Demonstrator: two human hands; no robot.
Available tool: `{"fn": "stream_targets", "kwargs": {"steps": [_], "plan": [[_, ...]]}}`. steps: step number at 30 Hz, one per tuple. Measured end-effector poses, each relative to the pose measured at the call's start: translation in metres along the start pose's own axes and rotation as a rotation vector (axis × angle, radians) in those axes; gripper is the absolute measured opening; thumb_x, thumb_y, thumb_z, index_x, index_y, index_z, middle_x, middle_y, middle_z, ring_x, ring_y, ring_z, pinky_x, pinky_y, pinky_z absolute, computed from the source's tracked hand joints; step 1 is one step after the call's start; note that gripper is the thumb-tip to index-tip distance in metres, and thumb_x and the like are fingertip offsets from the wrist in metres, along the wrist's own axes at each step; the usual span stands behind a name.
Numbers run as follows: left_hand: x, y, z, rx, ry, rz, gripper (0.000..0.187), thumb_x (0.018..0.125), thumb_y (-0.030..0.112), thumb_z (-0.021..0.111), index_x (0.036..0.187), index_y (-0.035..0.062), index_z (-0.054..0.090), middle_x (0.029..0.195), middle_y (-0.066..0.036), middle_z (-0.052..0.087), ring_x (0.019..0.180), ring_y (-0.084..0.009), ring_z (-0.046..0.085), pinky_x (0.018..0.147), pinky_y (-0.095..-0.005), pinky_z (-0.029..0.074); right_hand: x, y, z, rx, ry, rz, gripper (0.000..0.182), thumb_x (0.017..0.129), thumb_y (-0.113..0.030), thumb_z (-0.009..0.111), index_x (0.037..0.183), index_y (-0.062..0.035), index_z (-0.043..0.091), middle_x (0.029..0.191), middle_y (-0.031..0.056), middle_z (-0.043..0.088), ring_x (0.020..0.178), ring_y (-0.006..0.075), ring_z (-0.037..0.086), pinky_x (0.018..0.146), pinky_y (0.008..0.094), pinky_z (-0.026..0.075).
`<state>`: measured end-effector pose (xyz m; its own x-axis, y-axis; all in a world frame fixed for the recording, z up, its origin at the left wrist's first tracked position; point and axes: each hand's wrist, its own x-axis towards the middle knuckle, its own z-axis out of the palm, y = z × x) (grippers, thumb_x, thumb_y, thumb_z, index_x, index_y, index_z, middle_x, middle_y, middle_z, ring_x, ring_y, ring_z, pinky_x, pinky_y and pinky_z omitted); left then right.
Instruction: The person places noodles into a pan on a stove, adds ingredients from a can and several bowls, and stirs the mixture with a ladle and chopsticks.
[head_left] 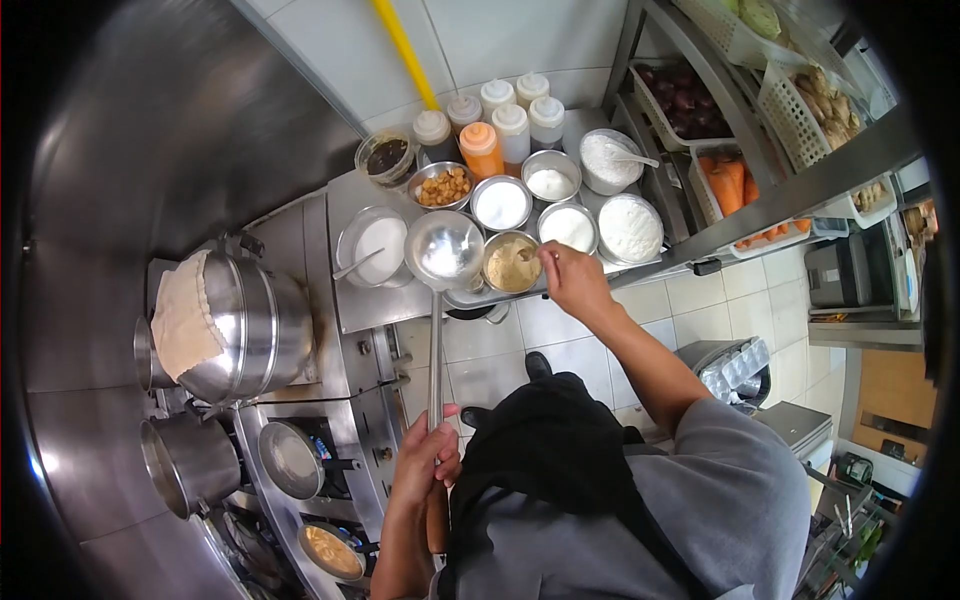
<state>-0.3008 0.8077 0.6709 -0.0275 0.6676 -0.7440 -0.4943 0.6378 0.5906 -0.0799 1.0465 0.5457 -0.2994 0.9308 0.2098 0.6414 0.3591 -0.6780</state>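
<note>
Left hand is closed around the ladle shaft just above the wooden grip, fingers wrapped, no visible gap. Right hand pinches a small spoon, fingertips together, its tip in or just over the tan powder; exact contact hidden by glare and fingers. That powder sits in a round steel bowl at the worktop's near edge, about midway between its left and right ends. The ladle's cup is just left of it, near the clear tub of white granules toward the near-left corner; can't tell whether it touches either rim, nor whether it carries anything. Main risk, my read: spill or cross-contamination. Containers are packed tight, so a loaded spoon tipped early could drop tan powder into the white-powder bowl just right of it, or onto the worktop. Second: the ladle is long and held low on the shaft, so a small wrist twist swings the cup a lot; it could knock a rim. Third: the steel bowl is close enough to the edge that a forearm or sideways spoon push could tip it off. Pinch looks light, so the spoon might rotate if loaded off-centre.
</note>
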Motion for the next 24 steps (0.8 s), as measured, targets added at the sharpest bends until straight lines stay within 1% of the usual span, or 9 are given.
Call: {"fn": "stream_targets", "kwargs": {"steps": [1, 5, 7, 11, 13, 14, 16, 22, 24], "plan": [[-0.001, -0.001, -0.002, -0.004, 0.003, 0.0, 0.032, 0.1, 0.019, 0.052, 0.127, 0.0035, 0.05, 0.064, 0.001, 0.039, 0.042, -0.0069, 0.034, 0.04, -0.0247, 0.032, -0.002, 0.004, 0.009, 0.0, 0.003, -0.028, 0.02, 0.096, -0.018, 0.051, 0.094, -0.0052, 0.066, 0.079, 0.0184, 0.067, 0.071, 0.0387, 0.065, 0.065, 0.0469, 0.052], [-0.005, -0.003, -0.007, -0.045, -0.002, 0.031, 0.031, 0.1, 0.018, 0.051, 0.127, 0.0042, 0.05, 0.063, 0.001, 0.037, 0.042, -0.007, 0.034, 0.039, -0.0245, 0.032, -0.009, 0.016, 0.023, -0.017, -0.071, -0.042, 0.021, 0.096, -0.019, 0.05, 0.094, -0.0051, 0.066, 0.077, 0.0181, 0.067, 0.072, 0.0389, 0.065, 0.066, 0.0469, 0.051], [-0.007, -0.005, -0.008, -0.053, -0.006, 0.034, 0.03, 0.1, 0.018, 0.051, 0.127, 0.0043, 0.051, 0.063, 0.001, 0.037, 0.042, -0.007, 0.034, 0.038, -0.0244, 0.032, -0.011, 0.017, 0.025, 0.117, -0.076, 0.097, 0.021, 0.097, -0.018, 0.049, 0.093, -0.0047, 0.065, 0.075, 0.0182, 0.067, 0.072, 0.0395, 0.065, 0.066, 0.0466, 0.051], [-0.007, -0.006, -0.008, -0.07, -0.016, 0.031, 0.03, 0.1, 0.018, 0.051, 0.127, 0.0046, 0.051, 0.063, 0.002, 0.037, 0.042, -0.007, 0.034, 0.038, -0.0242, 0.032, -0.013, 0.02, 0.033, 0.214, -0.038, 0.129, 0.023, 0.098, -0.018, 0.047, 0.093, -0.004, 0.065, 0.073, 0.0169, 0.067, 0.071, 0.0393, 0.065, 0.067, 0.0452, 0.051], [-0.008, -0.006, -0.008, -0.067, -0.027, 0.029, 0.03, 0.1, 0.018, 0.05, 0.127, 0.0047, 0.051, 0.063, 0.002, 0.037, 0.042, -0.007, 0.034, 0.038, -0.0242, 0.032, -0.015, 0.022, 0.036, 0.273, -0.019, 0.176, 0.026, 0.099, -0.018, 0.045, 0.092, -0.0021, 0.064, 0.074, 0.0158, 0.069, 0.071, 0.0367, 0.067, 0.068, 0.0427, 0.052], [-0.008, -0.005, -0.007, -0.066, -0.031, 0.029, 0.03, 0.1, 0.018, 0.05, 0.127, 0.0046, 0.051, 0.063, 0.002, 0.037, 0.042, -0.007, 0.034, 0.038, -0.0242, 0.032, -0.015, 0.023, 0.037, 0.273, -0.016, 0.178, 0.026, 0.099, -0.018, 0.045, 0.092, -0.0021, 0.064, 0.074, 0.0158, 0.069, 0.071, 0.0367, 0.067, 0.068, 0.0427, 0.052], [-0.007, -0.005, -0.006, -0.061, -0.037, 0.026, 0.03, 0.1, 0.018, 0.05, 0.127, 0.0046, 0.051, 0.063, 0.002, 0.037, 0.042, -0.0069, 0.034, 0.038, -0.0241, 0.032, -0.016, 0.026, 0.041, 0.335, 0.002, 0.226, 0.028, 0.1, -0.018, 0.044, 0.092, 0.0001, 0.063, 0.075, 0.0151, 0.07, 0.073, 0.0334, 0.069, 0.069, 0.0403, 0.052], [-0.005, -0.003, -0.004, -0.041, -0.026, 0.027, 0.031, 0.1, 0.018, 0.05, 0.128, 0.0039, 0.05, 0.064, 0.002, 0.036, 0.042, -0.0067, 0.034, 0.039, -0.024, 0.032, -0.016, 0.029, 0.046, 0.411, 0.033, 0.345, 0.03, 0.101, -0.019, 0.042, 0.093, 0.0017, 0.063, 0.075, 0.0147, 0.071, 0.074, 0.0297, 0.07, 0.069, 0.0377, 0.053], [-0.005, -0.004, -0.006, -0.048, -0.022, 0.033, 0.031, 0.1, 0.018, 0.05, 0.128, 0.0038, 0.05, 0.064, 0.002, 0.035, 0.042, -0.0067, 0.034, 0.039, -0.024, 0.031, -0.017, 0.036, 0.049, 0.415, 0.055, 0.331, 0.03, 0.101, -0.019, 0.042, 0.094, 0.0018, 0.064, 0.076, 0.0143, 0.072, 0.074, 0.0289, 0.07, 0.069, 0.0371, 0.053]]}}
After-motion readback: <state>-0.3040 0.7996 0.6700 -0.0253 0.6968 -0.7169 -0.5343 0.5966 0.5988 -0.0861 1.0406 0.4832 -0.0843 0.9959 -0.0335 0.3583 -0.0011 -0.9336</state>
